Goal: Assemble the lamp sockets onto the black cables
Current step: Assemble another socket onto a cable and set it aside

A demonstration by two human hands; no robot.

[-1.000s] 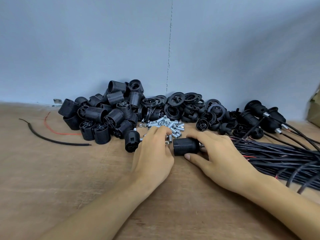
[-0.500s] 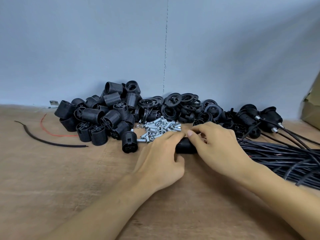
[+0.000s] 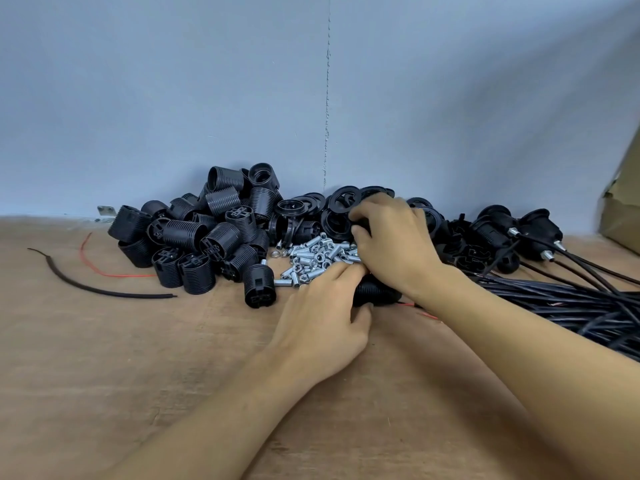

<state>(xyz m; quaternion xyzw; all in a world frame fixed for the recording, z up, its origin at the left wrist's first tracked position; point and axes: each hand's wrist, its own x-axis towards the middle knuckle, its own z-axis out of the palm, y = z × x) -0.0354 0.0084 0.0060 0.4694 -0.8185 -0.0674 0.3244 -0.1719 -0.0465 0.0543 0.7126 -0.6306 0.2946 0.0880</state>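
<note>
My left hand [image 3: 322,317] grips a black threaded lamp socket [image 3: 375,294] that lies on the wooden table, just in front of a heap of small metal threaded tubes and nuts [image 3: 317,256]. My right hand [image 3: 393,242] reaches over it into the pile of black rings [image 3: 343,202], and its curled fingers close on a black ring part [image 3: 360,225]. A bundle of black cables [image 3: 571,301] runs off to the right, under my right forearm. The end of the socket is hidden by my hands.
A heap of black socket bodies [image 3: 207,237] lies at the back left. Sockets fitted on cables [image 3: 498,223] lie at the back right. A scrap of black cable [image 3: 86,285] and a red wire [image 3: 104,271] lie at the left. A cardboard box [image 3: 623,209] stands at the right edge.
My right hand has left the socket and moved back into the ring pile. My left hand has shifted right from the metal tubes and taken hold of the socket.
</note>
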